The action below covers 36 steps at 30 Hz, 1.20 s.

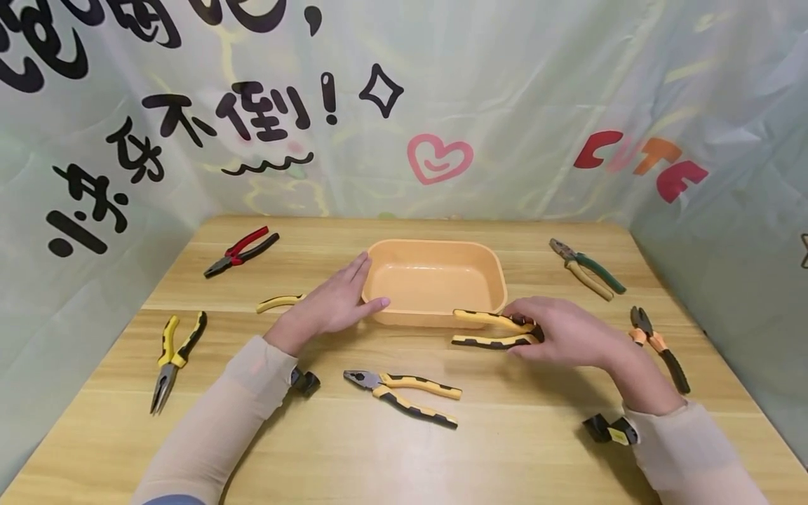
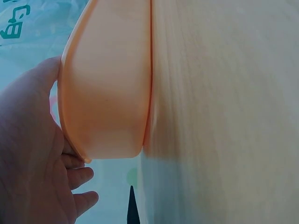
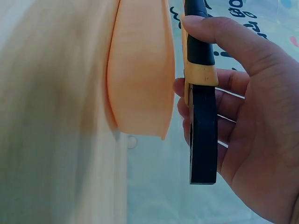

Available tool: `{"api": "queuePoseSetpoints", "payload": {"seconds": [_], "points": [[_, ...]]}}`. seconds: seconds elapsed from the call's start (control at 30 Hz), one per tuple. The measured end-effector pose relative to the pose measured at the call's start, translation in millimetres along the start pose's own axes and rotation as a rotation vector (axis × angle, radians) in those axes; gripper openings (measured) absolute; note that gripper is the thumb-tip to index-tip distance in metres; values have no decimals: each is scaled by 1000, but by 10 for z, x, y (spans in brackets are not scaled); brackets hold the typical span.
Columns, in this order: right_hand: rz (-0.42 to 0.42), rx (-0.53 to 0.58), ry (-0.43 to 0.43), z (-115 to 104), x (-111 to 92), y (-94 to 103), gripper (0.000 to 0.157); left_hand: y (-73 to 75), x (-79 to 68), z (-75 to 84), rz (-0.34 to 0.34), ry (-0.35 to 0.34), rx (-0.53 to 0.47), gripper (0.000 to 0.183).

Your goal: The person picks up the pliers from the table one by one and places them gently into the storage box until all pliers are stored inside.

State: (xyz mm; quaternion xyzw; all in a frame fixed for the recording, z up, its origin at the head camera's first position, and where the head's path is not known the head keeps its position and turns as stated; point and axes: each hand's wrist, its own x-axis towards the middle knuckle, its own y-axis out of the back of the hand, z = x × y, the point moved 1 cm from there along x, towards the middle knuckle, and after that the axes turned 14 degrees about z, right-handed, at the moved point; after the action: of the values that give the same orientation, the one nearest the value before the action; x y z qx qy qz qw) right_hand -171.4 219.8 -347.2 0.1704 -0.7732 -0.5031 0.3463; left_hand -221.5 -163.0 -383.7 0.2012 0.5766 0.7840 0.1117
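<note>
An orange plastic basin [image 1: 435, 320] stands toward the back middle of the wooden table. My left hand [image 1: 331, 300] rests against its left end, fingers extended along the side and thumb by the front rim; in the left wrist view the fingertips lie around the rim of the basin [image 2: 105, 84]. With my right hand [image 1: 568, 333] I grip yellow-and-black pliers [image 1: 489, 343] near their head, above the table at the basin's front right corner. Their handles point left, spread apart. The right wrist view shows the dark head of the pliers [image 3: 203, 135] between thumb and fingers.
Combination pliers [image 1: 404, 396] lie front centre. Needle-nose pliers [image 1: 170, 358] and red-black pliers [image 1: 240, 254] are at left; a yellow handle [image 1: 278, 302] shows from behind my left hand. Green-and-tan pliers [image 1: 587, 268] and orange-black pliers [image 1: 659, 347] lie right. A printed curtain [image 1: 517, 140] encloses the table.
</note>
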Motion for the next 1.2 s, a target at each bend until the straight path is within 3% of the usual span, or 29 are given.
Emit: {"api": "queuePoseSetpoints", "payload": {"seconds": [0.53,1.2], "points": [[7,-6,-30,4,409,82,45,25,25,13,0,-6,6,107],[-55,-89,-124,-7,928,-84,51,-10,-3,-4,10,-9,6,107]]}}
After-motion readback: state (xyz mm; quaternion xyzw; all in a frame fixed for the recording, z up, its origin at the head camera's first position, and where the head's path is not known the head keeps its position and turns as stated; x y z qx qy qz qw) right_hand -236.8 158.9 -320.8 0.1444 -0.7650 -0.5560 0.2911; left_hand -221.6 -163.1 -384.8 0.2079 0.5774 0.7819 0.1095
